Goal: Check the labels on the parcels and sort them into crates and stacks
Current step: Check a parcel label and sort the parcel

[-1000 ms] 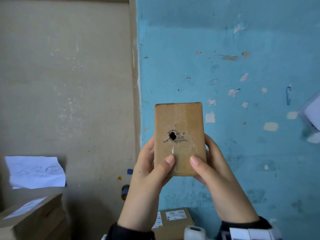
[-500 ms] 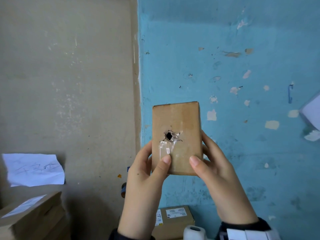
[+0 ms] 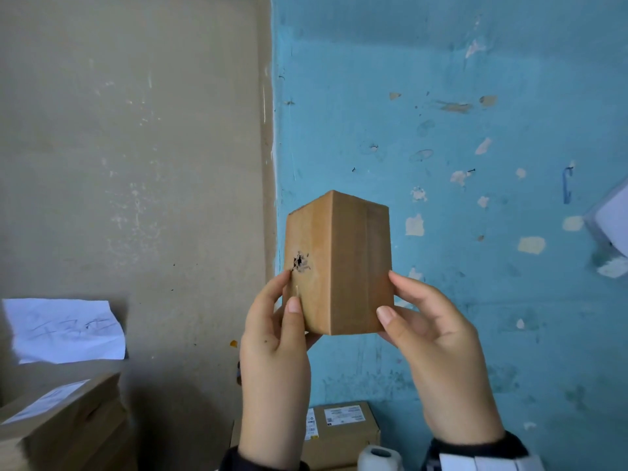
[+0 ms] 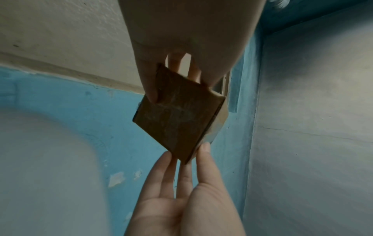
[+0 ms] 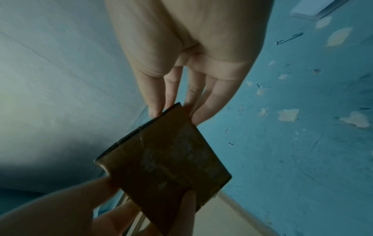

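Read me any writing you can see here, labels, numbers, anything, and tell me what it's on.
Nothing can be read.
Held cardboard box: no label on the faces shown, only a puncture hole.
Carton on the floor: white printed labels, too small to read.
Paper sheet on the wall: handwritten strokes, illegible.
Left carton: label too blurred.
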`<state>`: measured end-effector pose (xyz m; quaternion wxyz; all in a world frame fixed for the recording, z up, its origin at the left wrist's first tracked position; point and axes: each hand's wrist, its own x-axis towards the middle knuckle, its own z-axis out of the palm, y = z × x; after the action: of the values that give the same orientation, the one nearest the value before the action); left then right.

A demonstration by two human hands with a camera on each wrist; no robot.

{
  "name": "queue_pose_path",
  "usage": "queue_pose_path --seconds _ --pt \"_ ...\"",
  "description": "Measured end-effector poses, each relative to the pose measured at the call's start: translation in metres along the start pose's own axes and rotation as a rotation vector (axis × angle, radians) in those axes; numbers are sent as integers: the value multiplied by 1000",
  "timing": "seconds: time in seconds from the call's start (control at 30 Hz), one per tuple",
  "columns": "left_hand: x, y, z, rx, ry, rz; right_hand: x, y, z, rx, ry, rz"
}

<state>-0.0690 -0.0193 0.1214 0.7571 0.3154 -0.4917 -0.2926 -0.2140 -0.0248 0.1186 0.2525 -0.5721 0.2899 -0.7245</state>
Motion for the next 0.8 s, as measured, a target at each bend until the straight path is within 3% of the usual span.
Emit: queue_pose_path --seconds 0.2,0.33,0.53,0.8 --pt "-4 -7 -3 -24 -218 -145 0 1 1 31 -17 1" --pt "-3 -9 -3 -51 -245 -182 -1 1 4 49 -68 16" --pt "-7 -5 -3 -268 -342 -233 -3 2 8 196 -170 107" --pt "-6 -4 0 -159 -356 -246 -1 5 8 249 -189 146"
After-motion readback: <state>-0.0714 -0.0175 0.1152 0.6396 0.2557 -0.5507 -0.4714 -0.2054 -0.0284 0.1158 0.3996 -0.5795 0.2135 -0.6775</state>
